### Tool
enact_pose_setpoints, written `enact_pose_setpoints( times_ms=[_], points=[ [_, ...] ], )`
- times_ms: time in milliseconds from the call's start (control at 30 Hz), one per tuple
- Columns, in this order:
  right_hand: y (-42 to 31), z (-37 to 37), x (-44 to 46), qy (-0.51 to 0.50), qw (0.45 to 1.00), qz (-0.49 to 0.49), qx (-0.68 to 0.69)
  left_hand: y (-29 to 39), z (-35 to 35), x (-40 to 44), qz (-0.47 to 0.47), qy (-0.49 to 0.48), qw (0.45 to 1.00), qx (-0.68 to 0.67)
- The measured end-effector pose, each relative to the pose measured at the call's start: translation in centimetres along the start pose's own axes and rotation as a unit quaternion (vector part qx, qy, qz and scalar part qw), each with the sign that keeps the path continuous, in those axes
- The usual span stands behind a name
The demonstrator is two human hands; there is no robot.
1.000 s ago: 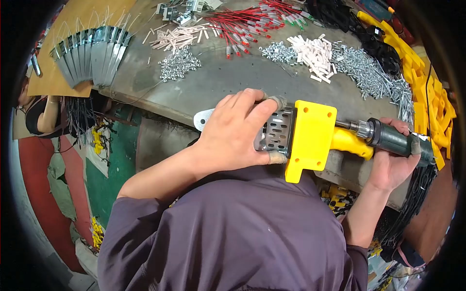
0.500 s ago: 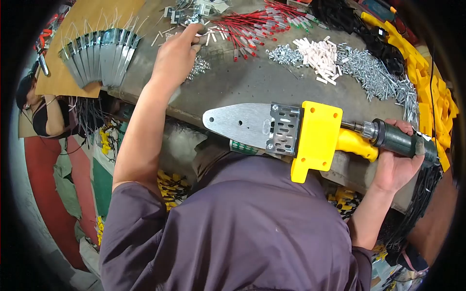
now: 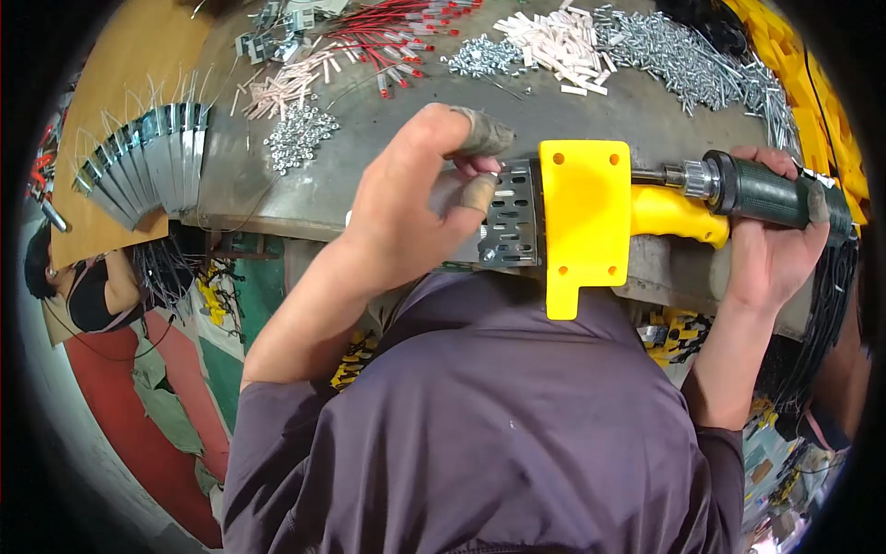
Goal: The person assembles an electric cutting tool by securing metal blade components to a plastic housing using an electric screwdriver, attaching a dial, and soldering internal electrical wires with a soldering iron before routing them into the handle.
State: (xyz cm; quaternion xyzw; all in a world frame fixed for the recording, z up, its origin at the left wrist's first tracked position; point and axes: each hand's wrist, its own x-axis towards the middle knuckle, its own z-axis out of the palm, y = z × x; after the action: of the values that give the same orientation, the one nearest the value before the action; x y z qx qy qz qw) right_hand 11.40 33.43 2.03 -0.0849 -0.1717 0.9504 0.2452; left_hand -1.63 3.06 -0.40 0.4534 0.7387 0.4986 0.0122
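Tool [image 3: 583,222], yellow, at the bench edge: slip and scratch risks

Bench [image 3: 526,115]: grey top; small parts lie in heaps along the far side.

Tool: broad yellow block in front of the torso, overlapping the near edge of the bench; handle [image 3: 681,214] toward the right. Support beneath it is hidden. Risk: should it rest unclamped, a sideways push might turn or slide it off the edge.

Driver [image 3: 780,191]: dark green, lying level above the handle. Risk: a slanted line could make the bit ride out and score the yellow face.

Left hand [image 3: 406,194]: at the guard, thumb and forefinger a little apart, tips covered. Whether it pinches a small part, cannot tell. Risk: fingers this near a slotted metal edge could be nicked if the tool jerks.

Right hand [image 3: 775,258]: wrapped round the driver, fingers over the top. Risk: a loose wrist would let the barrel twist.

Guard [image 3: 512,217]: slotted metal, against the block's left side. Risk: a small part let go here might drop through a slot.

Bit [image 3: 651,175]: shaft reaches the block's right edge; tip out of sight. Risk: bad seating, hard to notice while hidden.
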Motion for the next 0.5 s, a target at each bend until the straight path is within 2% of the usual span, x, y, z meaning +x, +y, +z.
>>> enact_pose_setpoints(
  times_ms=[33, 133, 267, 400, 500],
  points=[
    [-0.1, -0.1, 0.1, 0.004, 1.000, -0.001, -0.001, 0.1, 0.4, -0.1, -0.026, -0.007, 0.999, -0.026],
    [0.0, -0.4, 0.2, -0.030, 0.999, 0.020, 0.037, -0.3, 0.9, 0.2, -0.009, 0.000, 1.000, -0.028],
    [-0.1, -0.4, 0.2, -0.034, 0.999, 0.025, 0.030, -0.4, 1.7, 0.4, 0.033, 0.013, 0.999, -0.026],
    [-0.1, -0.4, 0.0, -0.059, 0.998, 0.031, 0.006, -0.4, 1.6, 0.2, 0.011, 0.006, 0.999, -0.045],
    [-0.1, -0.5, 0.0, -0.043, 0.999, 0.014, -0.011, -0.4, 1.6, 0.0, 0.013, 0.003, 0.999, -0.036]
  ],
)
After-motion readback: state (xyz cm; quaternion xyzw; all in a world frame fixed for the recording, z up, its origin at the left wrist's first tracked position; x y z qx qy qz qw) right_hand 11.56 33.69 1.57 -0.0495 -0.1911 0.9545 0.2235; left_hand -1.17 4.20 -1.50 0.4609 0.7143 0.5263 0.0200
